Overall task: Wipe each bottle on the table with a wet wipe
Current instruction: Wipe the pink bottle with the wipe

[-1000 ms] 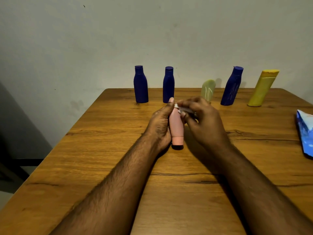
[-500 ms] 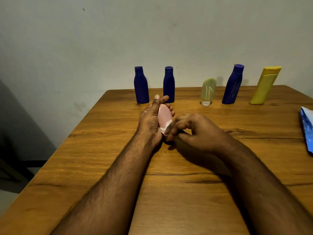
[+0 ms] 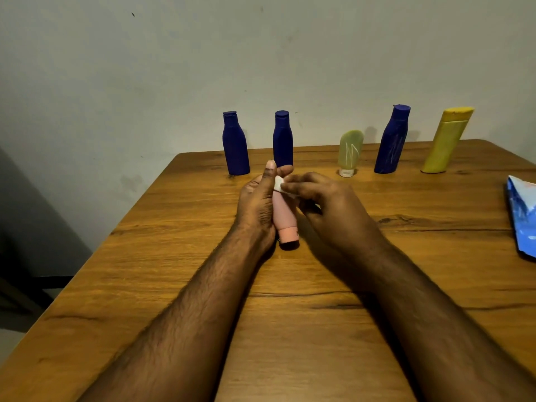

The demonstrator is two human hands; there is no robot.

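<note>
My left hand (image 3: 258, 204) grips a small pink bottle (image 3: 284, 216) at the middle of the wooden table (image 3: 203, 285), cap end toward me and just above the wood. My right hand (image 3: 324, 204) pinches a white wet wipe (image 3: 279, 183) against the bottle's far end. Along the back edge stand three dark blue bottles (image 3: 235, 146) (image 3: 282, 140) (image 3: 392, 142), a pale green tube (image 3: 349, 152) on its white cap, and a yellow bottle (image 3: 445, 140).
A blue and white wipe packet (image 3: 522, 213) lies at the table's right edge. A pale wall rises right behind the row of bottles. The floor drops away in shadow past the table's left edge.
My right hand slid the wipe from the bottle's near part up to its far end. My left hand tipped the pink bottle back so its cap points at me.
</note>
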